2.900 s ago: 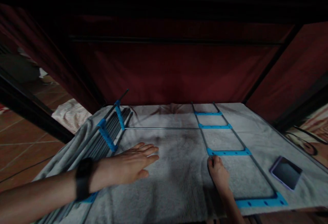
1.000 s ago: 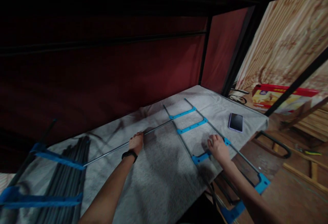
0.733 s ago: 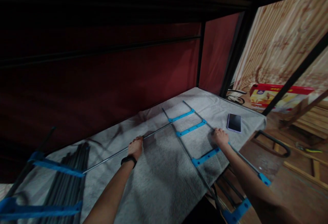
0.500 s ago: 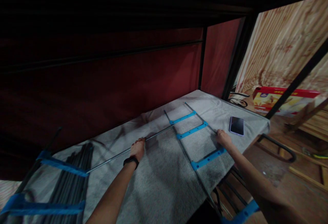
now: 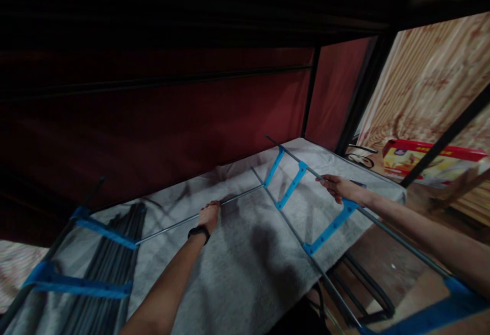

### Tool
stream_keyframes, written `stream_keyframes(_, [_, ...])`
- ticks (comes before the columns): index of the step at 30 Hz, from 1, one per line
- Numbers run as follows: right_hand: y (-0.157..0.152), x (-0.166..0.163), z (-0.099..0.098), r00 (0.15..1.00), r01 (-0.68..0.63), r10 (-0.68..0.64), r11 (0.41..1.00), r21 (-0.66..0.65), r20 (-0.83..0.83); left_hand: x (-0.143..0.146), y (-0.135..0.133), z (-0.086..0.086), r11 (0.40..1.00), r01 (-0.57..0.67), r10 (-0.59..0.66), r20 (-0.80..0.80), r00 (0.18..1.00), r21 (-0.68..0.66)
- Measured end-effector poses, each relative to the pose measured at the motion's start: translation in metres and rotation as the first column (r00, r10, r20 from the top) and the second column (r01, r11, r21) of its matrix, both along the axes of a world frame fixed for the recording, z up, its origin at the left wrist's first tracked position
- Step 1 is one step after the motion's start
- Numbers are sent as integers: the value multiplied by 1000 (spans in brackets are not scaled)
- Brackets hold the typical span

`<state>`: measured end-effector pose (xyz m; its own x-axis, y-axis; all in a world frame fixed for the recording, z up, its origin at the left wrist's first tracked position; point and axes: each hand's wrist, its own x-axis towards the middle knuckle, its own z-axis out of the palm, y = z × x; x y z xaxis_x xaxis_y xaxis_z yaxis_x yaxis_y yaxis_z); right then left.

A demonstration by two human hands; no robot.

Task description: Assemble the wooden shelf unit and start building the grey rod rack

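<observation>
My left hand, with a dark band at its wrist, is closed around a thin metal rod. This rod spans from a blue bracket on the left to a ladder-like frame of rods and blue crosspieces. On the right, my right hand grips the frame's upper side rod, just above a blue crosspiece. That side is tilted up off the grey cloth, while the opposite side rod stays low.
Several dark tubes lie bundled at the left under the blue brackets. A phone is partly hidden behind my right hand. The grey cloth covers the surface, with a red panel behind. A red-and-yellow box stands at right.
My right hand has raised the near-right side of the frame, so its crosspieces now slant upward. My left hand keeps its hold on the rod. The view has shifted slightly.
</observation>
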<state>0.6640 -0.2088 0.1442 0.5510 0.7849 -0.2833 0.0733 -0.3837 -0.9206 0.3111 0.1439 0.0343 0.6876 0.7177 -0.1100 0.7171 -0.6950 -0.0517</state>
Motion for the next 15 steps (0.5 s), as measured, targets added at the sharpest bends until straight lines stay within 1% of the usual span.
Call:
stream_keyframes(4, [-1, -24, 7, 1000, -24, 24, 1000, 9, -13, -1, 0, 3, 1000, 5, -5, 0, 1000, 2])
stream_keyframes(7, [-5, -37, 10, 1000, 10, -10, 1000, 8, 2, 0, -1, 4, 1000, 9, -9, -2, 1000, 1])
stream_keyframes(11, [-10, -50, 12, 998, 59, -59, 998, 21, 5, 1, -3, 1, 1000, 10, -10, -15, 1000, -5])
stream_keyframes(15, [-10, -64, 15, 997, 60, -59, 998, 18, -51, 2, -5, -4, 1000, 18, -18, -26, 1000, -14])
